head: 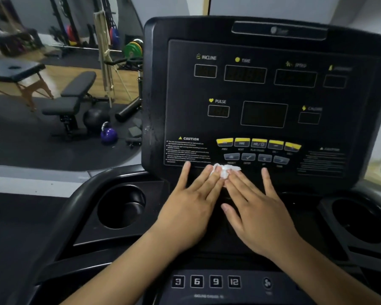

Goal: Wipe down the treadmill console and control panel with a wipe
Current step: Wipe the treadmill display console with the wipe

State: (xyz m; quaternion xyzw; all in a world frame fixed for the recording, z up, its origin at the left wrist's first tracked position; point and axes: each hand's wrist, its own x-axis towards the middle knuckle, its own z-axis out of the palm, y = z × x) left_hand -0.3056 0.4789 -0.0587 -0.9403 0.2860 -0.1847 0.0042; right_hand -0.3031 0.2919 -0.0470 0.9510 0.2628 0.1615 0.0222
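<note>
The black treadmill console (266, 93) fills the upper right, with dark displays, yellow buttons (259, 143) and grey buttons below them. A small crumpled white wipe (226, 170) lies on the console's lower edge, just under the grey buttons. My left hand (191, 205) and my right hand (255, 212) both lie flat with fingers spread, side by side. The fingertips of both hands press on the wipe where they meet. Most of the wipe is hidden under the fingers.
Round cup holders sit at the left (121, 205) and the right (361, 219) of my hands. A lower panel with numbered keys 3, 6, 9, 12 (206, 281) is near the bottom. A weight bench (75, 100) and purple kettlebell (109, 134) stand on the gym floor at left.
</note>
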